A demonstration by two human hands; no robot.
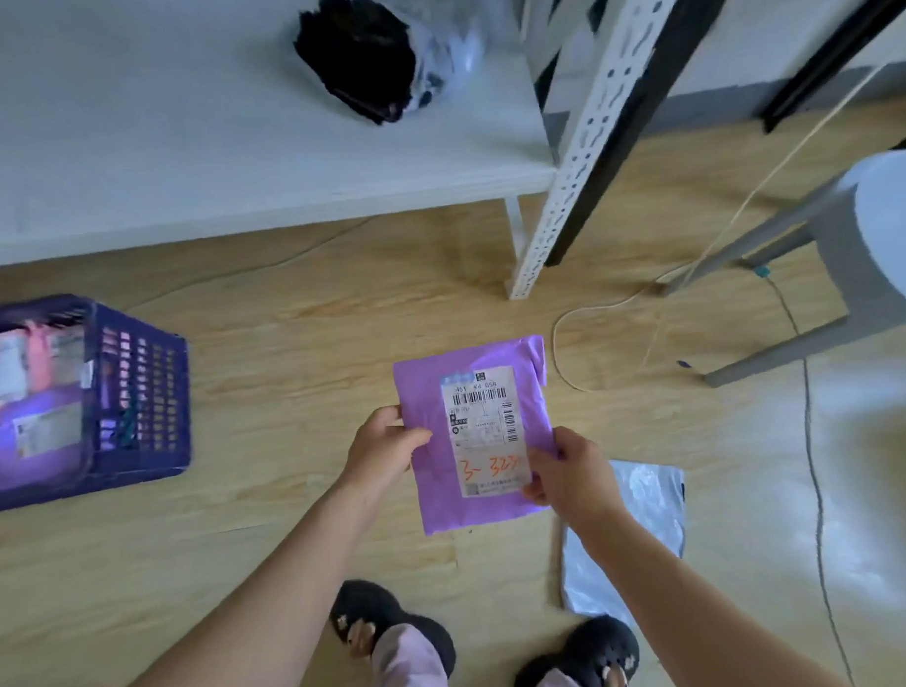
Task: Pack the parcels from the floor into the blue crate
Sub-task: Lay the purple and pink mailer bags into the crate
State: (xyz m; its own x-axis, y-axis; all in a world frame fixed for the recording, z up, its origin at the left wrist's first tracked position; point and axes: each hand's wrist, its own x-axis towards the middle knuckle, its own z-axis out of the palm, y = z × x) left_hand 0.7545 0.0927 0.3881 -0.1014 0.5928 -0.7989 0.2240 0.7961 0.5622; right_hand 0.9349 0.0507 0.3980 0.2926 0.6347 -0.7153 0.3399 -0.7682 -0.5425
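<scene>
**Purple mailer in hand, crate part-filled**

Purple parcel (474, 435) is at frame centre, lifted off the floor, label face up with orange handwriting on it. Left hand (382, 448) pinches its left edge, thumb on top, fingers curled under. Right hand (568, 473) grips the lower right corner the same way. Both hands hold it; neither is free.

Blue crate (144, 390) sits on the floor at the left edge of the frame, well apart from the parcel. It already has packed parcels (32, 399) inside: pink and purple ones with white labels show. Rough call: loading is well underway and there looks to be room on top, but the crate's far side is cut off by the frame.

Left to do, as far as I can see:
- move the purple parcel across to the crate
- silver parcel (647, 516) lies flat on the floor at lower right, just behind the right forearm, not yet packed
- can't tell if more lie out of frame

Surface: light wood-look floor (293, 528), flat, with glare at right. Two black slippers (383, 618) show at the bottom of the frame.

Room: white shelf board (177, 147) spans the upper left, with a black bag (364, 63) in clear wrap on it. A perforated upright (583, 148) runs down at upper centre-right. Grey stool (859, 257) is at the right edge. A white cord (564, 349) loops on the floor just above the parcel, and a dark cable (814, 459) runs down the right side. Judgement: both are trip or snag risks only if stepping that way; the path to the crate looks free of them.
</scene>
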